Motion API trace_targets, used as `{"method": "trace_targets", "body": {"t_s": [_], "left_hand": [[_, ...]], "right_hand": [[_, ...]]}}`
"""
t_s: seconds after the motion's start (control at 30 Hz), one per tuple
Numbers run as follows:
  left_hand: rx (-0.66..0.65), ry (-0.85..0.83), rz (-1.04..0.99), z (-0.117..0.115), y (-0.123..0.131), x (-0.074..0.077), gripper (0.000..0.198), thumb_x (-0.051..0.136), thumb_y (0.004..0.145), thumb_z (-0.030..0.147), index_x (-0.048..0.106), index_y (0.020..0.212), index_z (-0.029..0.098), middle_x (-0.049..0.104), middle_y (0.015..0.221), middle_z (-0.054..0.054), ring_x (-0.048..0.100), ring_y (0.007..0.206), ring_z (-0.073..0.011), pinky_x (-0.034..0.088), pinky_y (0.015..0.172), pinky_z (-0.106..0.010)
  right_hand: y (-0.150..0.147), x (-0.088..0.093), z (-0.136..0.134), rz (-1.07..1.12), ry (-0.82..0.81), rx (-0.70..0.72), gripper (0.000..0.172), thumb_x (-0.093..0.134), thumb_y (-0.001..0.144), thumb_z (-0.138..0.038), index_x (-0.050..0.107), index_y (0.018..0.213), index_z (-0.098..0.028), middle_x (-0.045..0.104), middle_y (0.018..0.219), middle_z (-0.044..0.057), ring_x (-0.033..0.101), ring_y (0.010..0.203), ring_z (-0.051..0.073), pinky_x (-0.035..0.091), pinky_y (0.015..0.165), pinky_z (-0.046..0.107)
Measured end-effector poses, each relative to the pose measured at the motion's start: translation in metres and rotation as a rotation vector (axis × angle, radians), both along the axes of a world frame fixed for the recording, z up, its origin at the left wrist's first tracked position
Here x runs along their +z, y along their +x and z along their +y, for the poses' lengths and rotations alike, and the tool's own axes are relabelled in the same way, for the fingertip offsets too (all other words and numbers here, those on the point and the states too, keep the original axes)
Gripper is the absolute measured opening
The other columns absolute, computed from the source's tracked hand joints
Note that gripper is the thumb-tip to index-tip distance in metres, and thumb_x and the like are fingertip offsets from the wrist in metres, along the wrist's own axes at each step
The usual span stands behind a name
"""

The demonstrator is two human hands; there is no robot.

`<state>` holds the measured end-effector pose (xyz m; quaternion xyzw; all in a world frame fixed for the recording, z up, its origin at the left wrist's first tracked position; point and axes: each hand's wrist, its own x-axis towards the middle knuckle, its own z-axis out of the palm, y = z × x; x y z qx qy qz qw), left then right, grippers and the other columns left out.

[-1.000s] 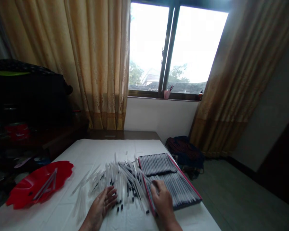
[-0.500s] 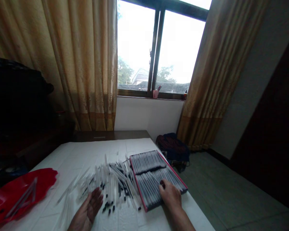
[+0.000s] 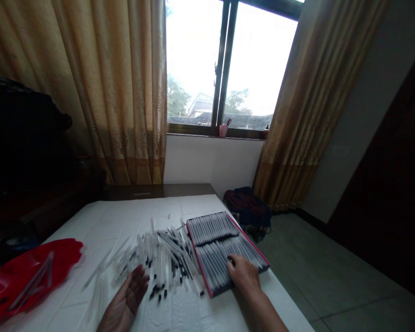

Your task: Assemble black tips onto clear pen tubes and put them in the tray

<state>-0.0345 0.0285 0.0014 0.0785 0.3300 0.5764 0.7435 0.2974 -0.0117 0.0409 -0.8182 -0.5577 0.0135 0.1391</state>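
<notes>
A loose heap of clear pen barrels with small black caps [image 3: 162, 260] lies on the white table [image 3: 124, 216]. To its right a red-edged tray [image 3: 224, 244] holds rows of packed pens. My left hand [image 3: 127, 297] rests palm up beside the heap, fingers apart and nothing in it. My right hand [image 3: 244, 274] lies on the near end of the tray, fingers bent down onto the packed pens; whether it grips one is hidden.
A red wavy-edged dish [image 3: 24, 276] with a few pen barrels sits at the table's left. Dark furniture stands at the left, curtains and a window behind. A dark bag [image 3: 247, 205] lies on the floor right of the table.
The view has swung right and slightly down. My right hand shifted from the tray's left edge onto its near end. My left hand turned more palm up and drew back a little.
</notes>
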Motion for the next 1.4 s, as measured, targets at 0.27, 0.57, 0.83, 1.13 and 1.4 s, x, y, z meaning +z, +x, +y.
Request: {"method": "trace_targets", "body": {"t_s": [0.27,0.57,0.83,1.13,1.4], "left_hand": [[0.001,0.031,-0.072,0.001,-0.007,-0.007,0.035,0.036,0.092,0.028,0.054,0.122,0.02,0.074,0.088,-0.007,0.071,0.076,-0.0181,0.058,0.07,-0.029],[0.031,-0.004,-0.04,-0.001,-0.004,-0.001,0.032,0.036,0.092,0.018,0.06,0.114,0.019,0.075,0.079,-0.005,0.071,0.069,-0.0143,0.058,0.065,-0.025],[-0.013,0.008,-0.095,0.0,-0.007,-0.002,0.032,0.039,0.092,0.023,0.059,0.116,0.02,0.075,0.081,-0.005,0.071,0.071,-0.0146,0.058,0.07,-0.026],[0.023,0.012,-0.074,-0.003,-0.003,0.002,0.035,0.033,0.092,0.013,0.068,0.097,0.018,0.075,0.078,-0.005,0.071,0.069,-0.0134,0.058,0.065,-0.025],[0.016,0.005,-0.07,-0.005,-0.003,0.004,0.034,0.033,0.092,0.014,0.066,0.1,0.017,0.074,0.076,-0.005,0.071,0.067,-0.0131,0.058,0.065,-0.024]], "right_hand": [[0.0,0.0,0.004,0.032,-0.032,0.016,0.026,0.042,0.083,-0.024,0.067,0.09,-0.025,0.07,0.091,0.006,0.065,0.084,0.02,0.039,0.065,0.026],[-0.002,0.003,0.007,0.012,-0.045,0.008,0.024,0.042,0.083,-0.025,0.066,0.088,-0.024,0.071,0.089,0.007,0.065,0.082,0.024,0.039,0.062,0.029],[-0.051,0.018,0.026,-0.061,0.071,0.214,0.021,0.043,0.085,-0.023,0.065,0.084,-0.024,0.068,0.087,0.002,0.062,0.081,0.017,0.037,0.066,0.025],[-0.137,0.009,0.053,-0.131,0.0,0.477,0.013,0.056,0.077,-0.023,0.069,0.079,-0.021,0.07,0.083,0.009,0.063,0.075,0.02,0.039,0.063,0.026],[-0.135,0.011,0.059,-0.097,-0.015,0.415,0.016,0.053,0.078,-0.022,0.068,0.078,-0.019,0.07,0.081,0.011,0.066,0.072,0.022,0.041,0.058,0.027]]}}
